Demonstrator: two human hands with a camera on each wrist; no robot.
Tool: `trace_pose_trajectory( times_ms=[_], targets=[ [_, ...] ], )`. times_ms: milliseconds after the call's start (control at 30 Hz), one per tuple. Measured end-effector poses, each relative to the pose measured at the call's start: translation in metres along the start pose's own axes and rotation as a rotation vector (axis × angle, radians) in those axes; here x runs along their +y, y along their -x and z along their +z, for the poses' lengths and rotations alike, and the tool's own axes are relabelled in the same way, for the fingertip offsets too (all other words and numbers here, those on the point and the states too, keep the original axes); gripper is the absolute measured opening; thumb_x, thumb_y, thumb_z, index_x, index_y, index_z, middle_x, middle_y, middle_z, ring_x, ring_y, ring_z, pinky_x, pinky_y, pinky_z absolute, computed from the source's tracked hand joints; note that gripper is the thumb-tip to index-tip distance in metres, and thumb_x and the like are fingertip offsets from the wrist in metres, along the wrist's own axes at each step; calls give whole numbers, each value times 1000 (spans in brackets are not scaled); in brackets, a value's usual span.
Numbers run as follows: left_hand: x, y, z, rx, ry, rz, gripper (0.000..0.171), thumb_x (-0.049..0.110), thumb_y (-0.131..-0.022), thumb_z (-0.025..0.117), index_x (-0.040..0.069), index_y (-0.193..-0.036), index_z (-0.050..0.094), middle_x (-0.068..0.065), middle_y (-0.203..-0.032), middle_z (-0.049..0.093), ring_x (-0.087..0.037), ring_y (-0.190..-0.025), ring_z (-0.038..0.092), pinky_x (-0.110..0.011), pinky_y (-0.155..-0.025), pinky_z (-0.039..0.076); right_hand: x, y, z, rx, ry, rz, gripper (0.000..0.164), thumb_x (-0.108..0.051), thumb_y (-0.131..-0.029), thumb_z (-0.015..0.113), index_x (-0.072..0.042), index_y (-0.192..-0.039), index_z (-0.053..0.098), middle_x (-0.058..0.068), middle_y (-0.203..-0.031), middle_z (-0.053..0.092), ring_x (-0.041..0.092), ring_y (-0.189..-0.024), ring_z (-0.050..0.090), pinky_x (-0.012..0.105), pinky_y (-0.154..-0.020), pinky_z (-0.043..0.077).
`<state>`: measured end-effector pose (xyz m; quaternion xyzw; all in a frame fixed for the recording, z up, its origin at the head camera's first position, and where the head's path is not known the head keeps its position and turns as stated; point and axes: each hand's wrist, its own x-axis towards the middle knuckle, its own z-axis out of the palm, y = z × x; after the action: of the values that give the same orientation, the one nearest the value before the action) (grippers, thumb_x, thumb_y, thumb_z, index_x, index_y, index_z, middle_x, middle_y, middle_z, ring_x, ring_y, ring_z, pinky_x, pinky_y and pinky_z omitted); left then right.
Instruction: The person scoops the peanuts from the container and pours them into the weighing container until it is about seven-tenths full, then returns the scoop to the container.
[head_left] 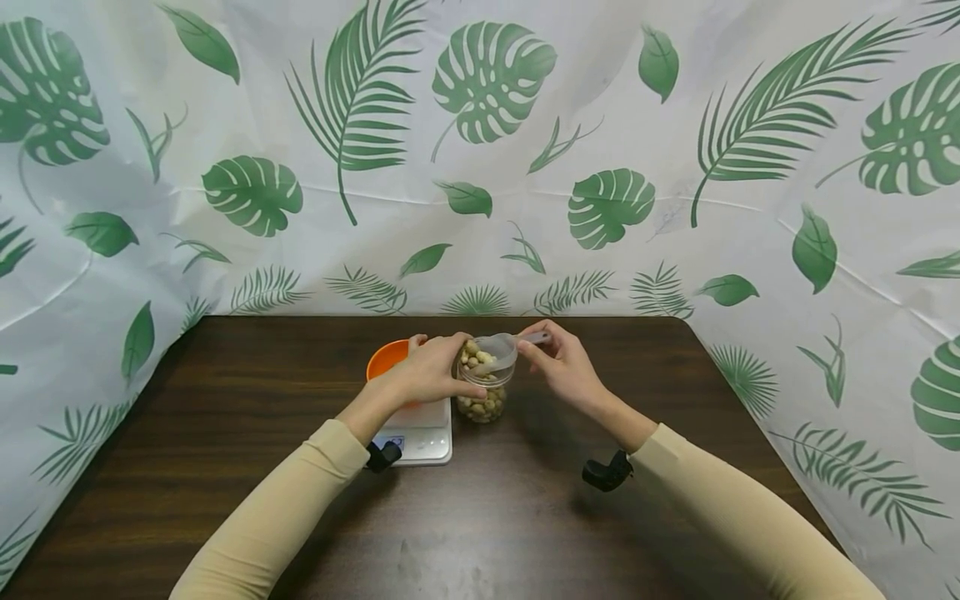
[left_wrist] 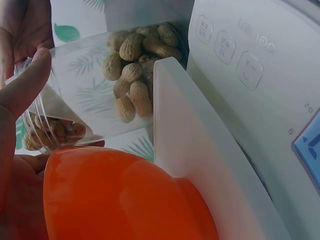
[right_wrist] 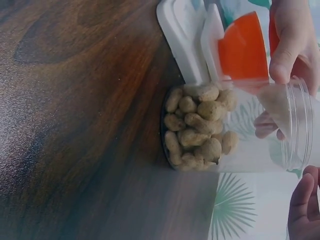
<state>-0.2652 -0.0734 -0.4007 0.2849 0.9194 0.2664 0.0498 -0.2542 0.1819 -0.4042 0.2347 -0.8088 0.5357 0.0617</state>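
A clear jar (head_left: pixel 483 410) stands on the table with peanuts (right_wrist: pixel 197 130) in its lower part. My left hand (head_left: pixel 429 371) holds it round the upper part, thumb near the rim. The pale scoop (head_left: pixel 501 350) has its bowl inside the jar's mouth, and several peanuts (left_wrist: pixel 55 132) show near the rim beside it. Between thumb and fingers, my right hand (head_left: pixel 564 371) pinches the scoop's handle (head_left: pixel 537 337). Just left of the jar, behind my left hand, an orange bowl (left_wrist: pixel 115 195) sits on a white kitchen scale (head_left: pixel 427 447).
The scale's buttons (left_wrist: pixel 225 47) and part of its display (left_wrist: pixel 310 150) show in the left wrist view. Dark wood-grain table (head_left: pixel 480 517) lies in front of the jar. A leaf-patterned curtain (head_left: pixel 487 233) hangs behind the table and along its sides.
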Motion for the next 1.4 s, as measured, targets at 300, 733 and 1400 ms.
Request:
trace_pose_trajectory(
  times_ms=[300, 733, 1400],
  targets=[
    [2, 1, -1, -4, -11, -11, 80, 51, -84, 83, 7, -143, 52, -2, -124, 66, -23, -117, 59, -64, -108, 20, 1, 2, -3, 39, 1, -18, 15, -4, -103, 62, 4, -115, 65, 18, -97, 67, 28, -67, 62, 32, -65, 53],
    [2, 1, 1, 2, -19, -13, 78, 51, -84, 83, 8, -141, 53, -3, -125, 66, -23, -117, 59, -63, -108, 20, 2, 8, -6, 66, -24, 14, 15, -9, -103, 63, 2, -114, 66, 15, -95, 69, 39, -71, 65, 33, -60, 51],
    [2, 1, 2, -6, -29, 0, 67, 51, -85, 82, 12, -133, 56, 2, -119, 66, -21, -115, 59, -63, -108, 19, 7, 13, -6, 120, -129, 23, 17, -4, -104, 61, 9, -114, 62, 27, -108, 68, 31, -72, 65, 31, -68, 56]
  ],
)
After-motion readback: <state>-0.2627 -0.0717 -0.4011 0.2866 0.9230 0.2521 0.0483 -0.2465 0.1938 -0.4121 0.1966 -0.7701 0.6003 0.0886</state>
